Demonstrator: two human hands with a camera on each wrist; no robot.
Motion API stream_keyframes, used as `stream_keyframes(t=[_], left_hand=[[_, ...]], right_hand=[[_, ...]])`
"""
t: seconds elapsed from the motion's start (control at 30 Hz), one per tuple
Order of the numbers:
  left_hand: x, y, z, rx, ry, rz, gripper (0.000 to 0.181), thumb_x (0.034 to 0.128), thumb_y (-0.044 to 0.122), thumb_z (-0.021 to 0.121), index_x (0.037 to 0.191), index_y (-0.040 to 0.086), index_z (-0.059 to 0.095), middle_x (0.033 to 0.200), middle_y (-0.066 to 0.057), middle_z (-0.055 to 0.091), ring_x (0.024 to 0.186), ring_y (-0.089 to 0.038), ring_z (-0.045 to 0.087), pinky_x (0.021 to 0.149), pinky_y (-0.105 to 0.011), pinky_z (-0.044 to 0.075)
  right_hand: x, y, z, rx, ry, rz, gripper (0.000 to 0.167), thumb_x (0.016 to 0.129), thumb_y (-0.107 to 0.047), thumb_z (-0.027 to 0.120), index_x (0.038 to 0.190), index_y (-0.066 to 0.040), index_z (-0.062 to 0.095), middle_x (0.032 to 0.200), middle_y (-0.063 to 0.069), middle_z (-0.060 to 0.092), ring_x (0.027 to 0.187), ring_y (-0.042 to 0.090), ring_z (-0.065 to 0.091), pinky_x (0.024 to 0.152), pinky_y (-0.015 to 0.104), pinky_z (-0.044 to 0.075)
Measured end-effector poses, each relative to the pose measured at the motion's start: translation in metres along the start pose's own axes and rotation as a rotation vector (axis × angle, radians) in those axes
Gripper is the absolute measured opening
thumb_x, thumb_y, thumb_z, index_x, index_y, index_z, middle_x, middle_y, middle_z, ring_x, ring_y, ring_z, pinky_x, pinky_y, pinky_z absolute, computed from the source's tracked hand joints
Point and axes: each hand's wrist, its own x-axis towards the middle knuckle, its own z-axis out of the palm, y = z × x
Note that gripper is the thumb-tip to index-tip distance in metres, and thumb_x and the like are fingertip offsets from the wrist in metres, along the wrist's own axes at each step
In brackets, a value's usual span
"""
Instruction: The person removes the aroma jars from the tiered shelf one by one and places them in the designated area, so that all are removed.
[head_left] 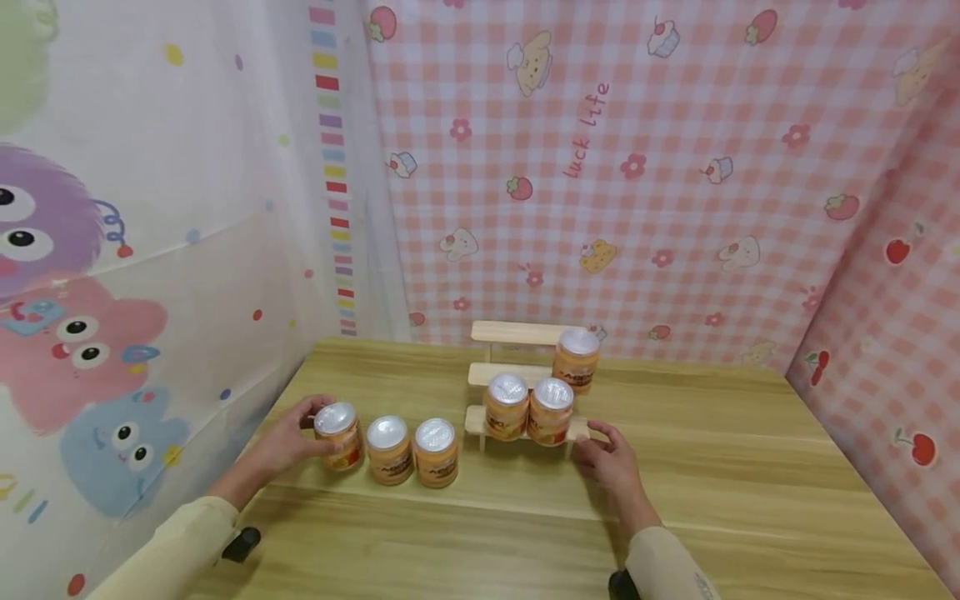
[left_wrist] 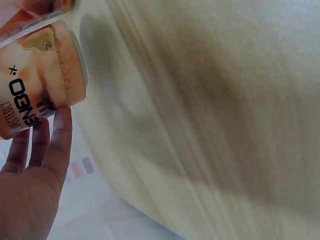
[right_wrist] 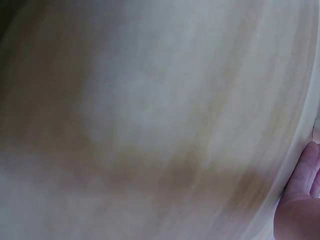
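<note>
My left hand [head_left: 296, 437] grips the leftmost orange can [head_left: 341, 447] at the table's left, thumb on the near side and fingers behind. In the left wrist view, fingertips [left_wrist: 62, 117] press the side of this printed can [left_wrist: 37, 80]. Just right of it stand two matching silver-lidded cans, a middle one [head_left: 391, 458] and a right one [head_left: 437, 462]. A three-step wooden rack [head_left: 513, 333] bears two cans [head_left: 507, 412] on its lowest step and another can [head_left: 576, 367] on the middle step's right end. My right hand [head_left: 611, 467] holds the lowest step's right end; its fingertips are partly hidden.
The wood-grain table [head_left: 750, 467] extends right of the rack and toward me. Behind it hangs a pink checked cloth [head_left: 637, 208]. A white cartoon-print cloth [head_left: 225, 167] borders the left, and another patterned cloth [head_left: 885, 333] the right.
</note>
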Motion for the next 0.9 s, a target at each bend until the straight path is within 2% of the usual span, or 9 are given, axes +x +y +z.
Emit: stream_keyframes(t=[0.23,0.37,0.43,0.53,0.63,0.77,0.9], left_hand=[[-0.005,-0.007,0.006,0.031,0.005,0.007,0.071,0.0739,0.006,0.087,0.132,-0.005,0.048,0.119,-0.018,0.058,0.115,-0.042,0.053,0.091,-0.043,0.045],[-0.004,-0.007,0.006,0.008,-0.023,0.022,0.075,0.0765,0.004,0.085,0.137,-0.009,0.042,0.124,-0.024,0.055,0.118,-0.044,0.051,0.088,-0.041,0.05],[-0.003,-0.004,0.004,-0.005,-0.037,0.032,0.077,0.0798,0.005,0.082,0.141,-0.009,0.038,0.129,-0.028,0.052,0.122,-0.046,0.047,0.09,-0.044,0.05],[-0.001,0.003,0.0,0.003,-0.042,0.026,0.076,0.0877,0.013,0.076,0.147,-0.006,0.032,0.138,-0.031,0.045,0.129,-0.048,0.04,0.097,-0.053,0.045],[0.005,0.012,-0.004,0.021,-0.022,0.0,0.073,0.0936,0.022,0.07,0.151,0.0,0.03,0.144,-0.031,0.04,0.133,-0.05,0.036,0.1,-0.061,0.039],[0.02,0.026,-0.006,0.01,0.01,-0.023,0.072,0.0965,0.032,0.066,0.152,0.003,0.03,0.147,-0.028,0.04,0.136,-0.048,0.035,0.104,-0.062,0.035],[0.038,0.05,0.0,-0.036,0.023,-0.023,0.072,0.0967,0.036,0.066,0.152,0.004,0.032,0.147,-0.025,0.042,0.137,-0.044,0.034,0.107,-0.061,0.031]], right_hand=[[0.002,0.001,0.001,-0.003,0.006,0.003,0.041,0.097,-0.009,0.064,0.133,0.003,0.049,0.098,0.009,0.068,0.075,0.017,0.066,0.067,0.031,0.056],[0.002,0.001,0.001,-0.003,0.004,-0.002,0.042,0.097,-0.01,0.064,0.133,0.004,0.048,0.099,0.01,0.068,0.075,0.017,0.066,0.066,0.031,0.056],[0.002,0.001,0.001,-0.004,0.005,-0.004,0.041,0.097,-0.01,0.064,0.133,0.004,0.048,0.1,0.011,0.068,0.075,0.017,0.066,0.066,0.031,0.056],[0.002,0.002,0.002,-0.005,0.009,0.003,0.04,0.097,-0.009,0.064,0.133,0.003,0.049,0.099,0.012,0.069,0.075,0.016,0.066,0.067,0.031,0.055],[0.004,0.003,0.002,-0.007,0.011,0.009,0.04,0.097,-0.008,0.064,0.133,0.003,0.05,0.099,0.011,0.069,0.076,0.016,0.066,0.067,0.031,0.055],[0.003,0.002,0.002,-0.009,0.01,0.006,0.04,0.097,-0.008,0.064,0.133,0.002,0.05,0.1,0.01,0.069,0.076,0.016,0.066,0.068,0.031,0.055],[0.001,0.003,-0.001,0.01,0.008,0.012,0.039,0.098,-0.008,0.062,0.133,0.004,0.048,0.1,0.011,0.067,0.077,0.015,0.065,0.069,0.03,0.055]])
